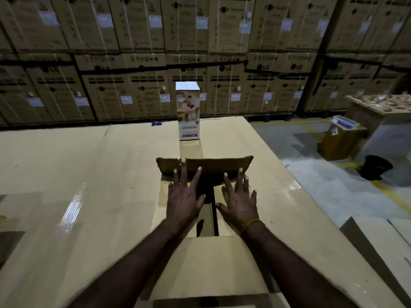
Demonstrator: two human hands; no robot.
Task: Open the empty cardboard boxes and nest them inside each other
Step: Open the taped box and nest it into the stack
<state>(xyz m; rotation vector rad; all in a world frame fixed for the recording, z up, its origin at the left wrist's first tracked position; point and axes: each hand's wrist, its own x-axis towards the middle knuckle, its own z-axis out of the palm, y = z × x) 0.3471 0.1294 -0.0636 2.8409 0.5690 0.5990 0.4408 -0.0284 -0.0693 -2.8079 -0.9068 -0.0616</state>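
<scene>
Nearest edge: brown cardboard box [209, 261] on a large cardboard surface [77, 196], top partly open. Near flap [213, 263] folded out toward the viewer, plain tan, lying roughly flat. Two side flaps beneath the hands, a dark gap between them running front to back. Far flap [205, 164] raised, tilted, its rough upper edge facing the camera.

Left hand [183, 201]: flat, fingers straight and spread, palm down on the left side flap; fingertips reaching the base of the far flap, one at its upper edge. Not curled round anything.

Right hand [239, 203]: flat, fingers straight and spread, palm down on the right side flap; fingertips touching the lower part of the far flap. Yellow band [250, 224] on the wrist. Nothing gripped.

Box directly under both hands, hands either side of the centre gap.

Beyond the far flap, apart from it: tall white printed carton [188, 111], upright on the same surface, "BOMBAY" lettering upside down near its base.

Right, on the floor: small brown box [341, 143] with something blue on top, dark bucket [375, 167] near it, yellow floor line.

Background: wall of stacked washing machine cartons [144, 94], strapped and labelled.
</scene>
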